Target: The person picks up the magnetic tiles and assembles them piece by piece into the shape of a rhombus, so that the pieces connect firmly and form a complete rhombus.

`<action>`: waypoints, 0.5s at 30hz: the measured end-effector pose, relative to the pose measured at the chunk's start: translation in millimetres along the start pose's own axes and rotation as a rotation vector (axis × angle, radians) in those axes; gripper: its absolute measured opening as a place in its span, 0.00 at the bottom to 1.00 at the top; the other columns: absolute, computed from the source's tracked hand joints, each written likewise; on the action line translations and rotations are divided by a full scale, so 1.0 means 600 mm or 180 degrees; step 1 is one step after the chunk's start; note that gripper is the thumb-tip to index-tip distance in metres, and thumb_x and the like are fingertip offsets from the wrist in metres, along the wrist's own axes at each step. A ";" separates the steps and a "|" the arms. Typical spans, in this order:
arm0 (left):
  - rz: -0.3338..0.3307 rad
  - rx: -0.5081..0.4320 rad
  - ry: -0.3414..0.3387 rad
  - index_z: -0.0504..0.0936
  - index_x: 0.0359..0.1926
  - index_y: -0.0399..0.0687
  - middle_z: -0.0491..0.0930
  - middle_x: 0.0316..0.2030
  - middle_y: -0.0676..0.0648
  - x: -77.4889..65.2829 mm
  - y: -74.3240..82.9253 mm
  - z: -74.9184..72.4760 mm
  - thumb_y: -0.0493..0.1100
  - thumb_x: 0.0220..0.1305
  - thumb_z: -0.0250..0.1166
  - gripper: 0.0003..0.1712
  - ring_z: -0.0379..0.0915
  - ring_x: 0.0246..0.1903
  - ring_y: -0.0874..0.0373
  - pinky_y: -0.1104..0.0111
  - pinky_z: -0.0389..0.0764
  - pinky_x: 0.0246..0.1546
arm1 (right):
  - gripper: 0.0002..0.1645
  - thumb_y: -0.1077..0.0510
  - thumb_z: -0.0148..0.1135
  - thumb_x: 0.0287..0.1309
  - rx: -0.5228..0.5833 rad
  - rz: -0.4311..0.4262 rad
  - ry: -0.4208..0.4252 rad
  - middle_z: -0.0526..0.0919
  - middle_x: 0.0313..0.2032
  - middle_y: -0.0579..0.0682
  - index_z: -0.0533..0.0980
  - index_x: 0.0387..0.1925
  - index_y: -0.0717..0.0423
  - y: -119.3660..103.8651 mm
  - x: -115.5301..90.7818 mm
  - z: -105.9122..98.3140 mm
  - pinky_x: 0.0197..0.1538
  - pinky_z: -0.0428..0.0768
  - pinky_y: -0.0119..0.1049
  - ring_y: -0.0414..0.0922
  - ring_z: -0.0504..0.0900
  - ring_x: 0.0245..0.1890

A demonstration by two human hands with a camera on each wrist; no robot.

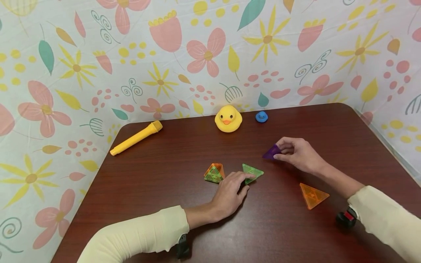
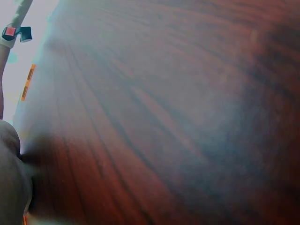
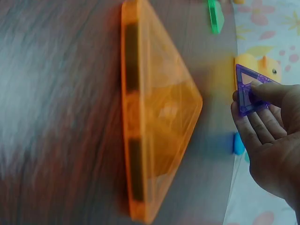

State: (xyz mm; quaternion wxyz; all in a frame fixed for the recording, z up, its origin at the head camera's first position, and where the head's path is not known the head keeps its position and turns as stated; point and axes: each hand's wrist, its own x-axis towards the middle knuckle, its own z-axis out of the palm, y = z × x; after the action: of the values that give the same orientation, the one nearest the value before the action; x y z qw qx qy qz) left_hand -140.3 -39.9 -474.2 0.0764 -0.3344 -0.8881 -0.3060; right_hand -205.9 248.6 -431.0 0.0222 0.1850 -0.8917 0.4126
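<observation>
Between thumb and fingers my right hand (image 1: pixel 300 155) pinches a purple translucent triangular tile (image 1: pixel 271 152), held tilted at the table's right half. The right wrist view also shows this purple tile (image 3: pixel 251 89), with the thumb across its face. My left hand (image 1: pixel 229 193) lies over the middle of the table, its forefinger extended onto a green triangular tile (image 1: pixel 252 171). Just left of those fingers, a small green triangle (image 1: pixel 213 175) and an orange piece (image 1: pixel 217 168) sit together, partly overlapping. An orange triangular tile (image 1: pixel 313 196) lies flat below my right hand.
At the back stand a yellow rubber duck (image 1: pixel 228 119) and a small blue duck (image 1: pixel 261 117). A yellow toy microphone (image 1: pixel 136 138) lies at the back left of the dark wooden table (image 1: pixel 158 197). Behind the table hangs a flower-patterned cloth (image 1: pixel 184 84).
</observation>
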 end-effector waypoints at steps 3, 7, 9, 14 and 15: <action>-0.0003 0.0018 -0.0005 0.83 0.62 0.55 0.85 0.55 0.56 0.000 0.000 0.000 0.37 0.72 0.71 0.20 0.80 0.54 0.61 0.70 0.80 0.55 | 0.12 0.66 0.74 0.64 0.0041 0.0009 -0.0027 0.88 0.44 0.56 0.81 0.47 0.59 -0.012 0.002 0.011 0.49 0.86 0.34 0.55 0.88 0.48; -0.0005 0.0028 -0.0014 0.83 0.62 0.55 0.85 0.55 0.56 0.001 0.000 0.001 0.37 0.72 0.70 0.20 0.80 0.54 0.62 0.70 0.79 0.56 | 0.11 0.67 0.74 0.64 0.0148 0.0041 -0.0047 0.88 0.43 0.56 0.81 0.45 0.59 -0.029 0.004 0.032 0.50 0.87 0.44 0.54 0.89 0.47; -0.0005 0.0026 -0.0015 0.83 0.62 0.55 0.85 0.55 0.56 0.000 0.000 0.001 0.37 0.72 0.70 0.20 0.80 0.55 0.61 0.69 0.79 0.56 | 0.10 0.67 0.74 0.64 0.0196 0.0068 -0.0068 0.88 0.43 0.55 0.81 0.44 0.58 -0.037 0.006 0.042 0.49 0.88 0.45 0.54 0.89 0.46; -0.0003 0.0043 0.0005 0.83 0.61 0.55 0.85 0.54 0.56 0.000 0.000 0.001 0.36 0.72 0.71 0.20 0.79 0.54 0.61 0.69 0.80 0.55 | 0.11 0.66 0.75 0.64 0.0250 0.0063 -0.0128 0.89 0.44 0.57 0.80 0.45 0.59 -0.051 0.006 0.062 0.49 0.88 0.48 0.56 0.90 0.47; 0.0000 0.0042 0.0006 0.83 0.61 0.55 0.85 0.54 0.56 0.000 0.000 0.001 0.36 0.72 0.71 0.20 0.79 0.54 0.61 0.69 0.80 0.55 | 0.11 0.66 0.75 0.64 0.0255 0.0067 -0.0137 0.89 0.44 0.57 0.80 0.45 0.59 -0.052 0.006 0.065 0.49 0.88 0.48 0.56 0.90 0.47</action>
State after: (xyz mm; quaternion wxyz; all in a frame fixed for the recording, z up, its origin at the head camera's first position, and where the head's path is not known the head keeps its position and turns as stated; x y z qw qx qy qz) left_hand -140.5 -39.5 -474.5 0.0794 -0.3335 -0.8901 -0.3004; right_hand -193.8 200.0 -433.2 -0.0088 0.1852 -0.8766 0.4440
